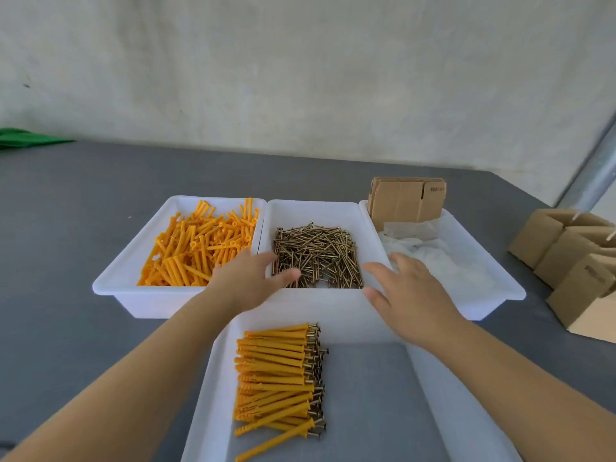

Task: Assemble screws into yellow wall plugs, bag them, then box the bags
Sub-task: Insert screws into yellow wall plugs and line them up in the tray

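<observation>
at the far left edge of the grey table [83, 201] we see a bit of green cloth [23, 137]. next comes a white tray [115, 288] heaped with loose yellow wall plugs [200, 243]. our left hand [251, 281] hovers at the near edge where this tray meets the middle one, fingers spread and relaxed, gripping nothing, the fingertips reaching over the screws [316, 256] piled in the middle tray [333, 210]. nearer to us, a fourth white tray [206, 411] holds a neat row of finished plugs with screws [280, 378] pushed in, the heads pointing right. our right hand [410, 291] is likewise open with straight fingers, holding nothing, over the corner between the middle tray and the right tray [500, 288]. that right tray carries clear plastic bags [433, 251] and, standing at its far end, a stack of flat cardboard boxes [406, 198]. at the far right, folded-up cardboard boxes [566, 251] sit together on the table, well apart from the trays.
</observation>
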`<state>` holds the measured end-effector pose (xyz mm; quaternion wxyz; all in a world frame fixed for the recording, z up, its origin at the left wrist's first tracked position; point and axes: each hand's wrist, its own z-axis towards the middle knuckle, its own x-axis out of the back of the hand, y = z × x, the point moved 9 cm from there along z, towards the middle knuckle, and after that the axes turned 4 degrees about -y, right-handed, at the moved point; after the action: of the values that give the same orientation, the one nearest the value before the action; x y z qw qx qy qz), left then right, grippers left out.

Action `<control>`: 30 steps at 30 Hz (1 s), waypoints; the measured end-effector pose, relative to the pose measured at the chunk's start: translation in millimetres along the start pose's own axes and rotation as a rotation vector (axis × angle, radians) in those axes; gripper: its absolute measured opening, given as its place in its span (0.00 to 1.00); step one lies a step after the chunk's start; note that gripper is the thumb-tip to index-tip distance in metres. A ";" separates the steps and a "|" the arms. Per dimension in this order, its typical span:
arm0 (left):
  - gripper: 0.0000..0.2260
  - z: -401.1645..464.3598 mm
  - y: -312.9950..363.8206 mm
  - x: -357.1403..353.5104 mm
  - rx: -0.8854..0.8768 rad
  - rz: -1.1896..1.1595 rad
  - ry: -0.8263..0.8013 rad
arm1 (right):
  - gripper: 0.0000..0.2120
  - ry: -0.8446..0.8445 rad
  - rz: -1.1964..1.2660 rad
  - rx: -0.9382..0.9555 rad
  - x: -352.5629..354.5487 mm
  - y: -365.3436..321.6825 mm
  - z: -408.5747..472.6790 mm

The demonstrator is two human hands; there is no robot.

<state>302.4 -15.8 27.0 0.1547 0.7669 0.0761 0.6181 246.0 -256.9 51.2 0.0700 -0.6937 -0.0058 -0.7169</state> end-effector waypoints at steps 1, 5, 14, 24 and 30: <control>0.30 5.6 1.2 0.9 -0.002 -0.019 0.030 | 0.21 0.003 -0.036 -0.001 1.7 -1.7 9.7; 0.23 19.6 3.8 1.7 -0.007 -0.039 0.055 | 0.20 -0.023 -0.059 0.111 -4.9 -29.3 37.7; 0.23 28.9 16.3 2.7 -0.044 -0.054 0.079 | 0.18 -0.135 0.069 0.225 -34.0 -60.6 52.9; 0.20 39.1 56.2 -9.5 -0.138 -0.052 0.068 | 0.30 -0.135 0.104 0.416 -33.1 -61.8 43.5; 0.15 41.7 78.8 -16.3 -0.208 -0.070 0.072 | 0.20 -0.124 0.021 0.411 -41.0 -51.2 38.4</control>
<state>333.4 -100.9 30.1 0.2521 0.7209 0.0440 0.6440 279.7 -198.3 16.4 0.2168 -0.7077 -0.1488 -0.6558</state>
